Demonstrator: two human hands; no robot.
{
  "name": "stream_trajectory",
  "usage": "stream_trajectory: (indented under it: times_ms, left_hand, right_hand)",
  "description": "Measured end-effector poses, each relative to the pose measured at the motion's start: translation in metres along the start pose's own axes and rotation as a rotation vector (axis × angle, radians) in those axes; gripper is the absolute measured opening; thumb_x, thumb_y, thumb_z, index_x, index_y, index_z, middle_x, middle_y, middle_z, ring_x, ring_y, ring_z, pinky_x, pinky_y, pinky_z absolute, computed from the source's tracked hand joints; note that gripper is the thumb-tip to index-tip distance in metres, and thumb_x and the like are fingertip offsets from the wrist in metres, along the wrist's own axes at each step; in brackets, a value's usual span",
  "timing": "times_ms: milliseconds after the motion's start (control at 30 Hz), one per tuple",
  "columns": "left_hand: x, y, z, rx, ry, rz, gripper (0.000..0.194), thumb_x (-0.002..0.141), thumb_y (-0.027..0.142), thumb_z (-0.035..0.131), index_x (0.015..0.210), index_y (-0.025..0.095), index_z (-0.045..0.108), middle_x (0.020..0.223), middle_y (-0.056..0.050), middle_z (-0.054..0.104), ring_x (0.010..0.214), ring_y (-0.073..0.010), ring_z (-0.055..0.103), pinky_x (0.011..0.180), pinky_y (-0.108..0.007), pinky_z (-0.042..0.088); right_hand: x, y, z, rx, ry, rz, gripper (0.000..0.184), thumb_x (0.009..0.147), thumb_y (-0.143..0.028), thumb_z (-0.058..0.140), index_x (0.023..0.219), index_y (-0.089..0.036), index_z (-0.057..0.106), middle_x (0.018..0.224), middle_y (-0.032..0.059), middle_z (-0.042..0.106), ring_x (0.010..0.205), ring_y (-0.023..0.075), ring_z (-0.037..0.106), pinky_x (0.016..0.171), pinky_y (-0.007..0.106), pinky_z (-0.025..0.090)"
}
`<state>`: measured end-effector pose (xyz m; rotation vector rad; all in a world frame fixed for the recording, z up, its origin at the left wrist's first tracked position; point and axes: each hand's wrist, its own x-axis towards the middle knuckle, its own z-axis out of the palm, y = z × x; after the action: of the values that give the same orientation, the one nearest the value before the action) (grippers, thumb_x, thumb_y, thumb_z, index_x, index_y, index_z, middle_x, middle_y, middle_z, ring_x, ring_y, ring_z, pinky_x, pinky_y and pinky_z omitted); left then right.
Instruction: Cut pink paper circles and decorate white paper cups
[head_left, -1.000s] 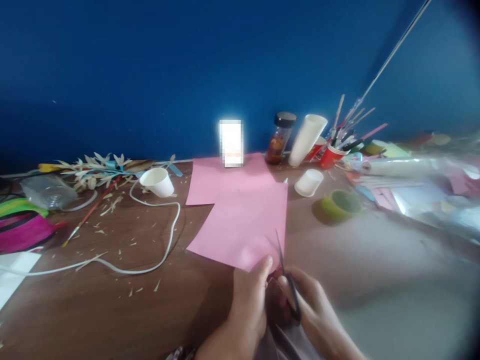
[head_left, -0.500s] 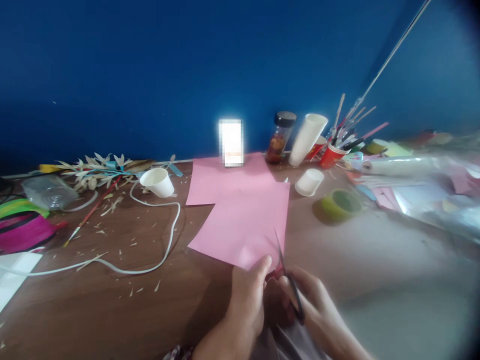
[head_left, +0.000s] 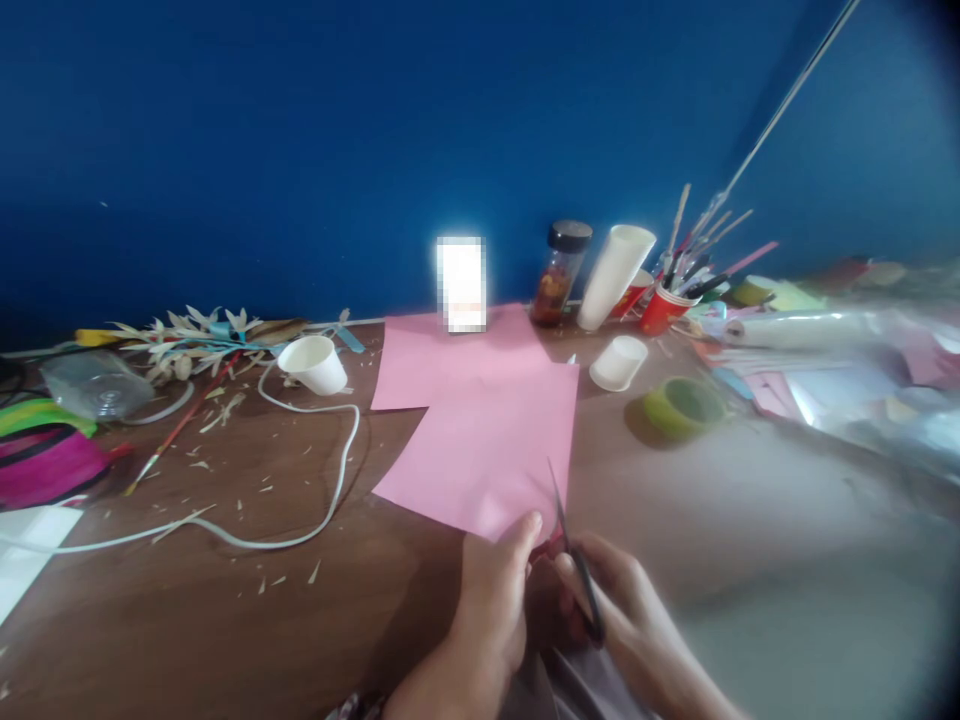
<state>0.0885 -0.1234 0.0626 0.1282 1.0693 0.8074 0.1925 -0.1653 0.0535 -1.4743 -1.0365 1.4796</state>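
A sheet of pink paper lies near the middle, its near edge pinched in my left hand, with the thumb on top. My right hand grips a pair of scissors by their dark handles. The blades point away from me across the right near corner of the sheet. Something small and red shows between my hands, too covered to name. A second pink sheet lies partly beneath the first, toward the wall.
A bright blurred-out upright object stands at the back. A white cup, another cup and yellow-green tape flank the paper. A white cable crosses the left, beside a paintbrush. Red cup holds brushes.
Both hands stay almost in place, still on the paper and scissors. The scissor blades look slightly closer together. The whole view has shifted a tiny bit.
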Motion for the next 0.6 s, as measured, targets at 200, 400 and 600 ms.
stream_trajectory:
  times_ms: [200,400,600]
  left_hand:
    - [0.0033,-0.0034,-0.0014,0.063,0.031,0.005,0.029,0.064,0.038,0.070,0.057,0.014,0.055,0.038,-0.002,0.049,0.032,-0.0149,0.049,0.034,-0.026,0.042]
    - [0.0029,-0.0032,-0.0009,0.059,0.031,0.031,0.029,0.063,0.038,0.070,0.062,0.013,0.055,0.039,-0.001,0.051,0.031,-0.0160,0.050,0.033,-0.026,0.042]
    - [0.0106,-0.0100,-0.0064,0.050,0.021,0.061,0.029,0.064,0.038,0.070,0.073,0.014,0.055,0.043,0.001,0.051,0.031,-0.0164,0.050,0.032,-0.027,0.042]
  right_hand:
    - [0.0010,-0.0012,0.0003,-0.003,0.001,-0.025,0.036,0.081,-0.050,0.063,0.078,-0.015,0.057,0.058,-0.0018,0.055,0.051,0.0101,0.048,0.046,0.019,0.037]
    - [0.0005,-0.0006,-0.0004,-0.003,-0.008,-0.038,0.038,0.081,-0.051,0.063,0.069,-0.015,0.056,0.055,-0.0021,0.053,0.049,0.0093,0.046,0.046,0.019,0.036]
    - [-0.0003,0.0016,0.0002,-0.002,0.003,-0.029,0.040,0.081,-0.053,0.061,0.068,-0.016,0.055,0.055,-0.0023,0.052,0.048,0.0096,0.045,0.044,0.019,0.035]
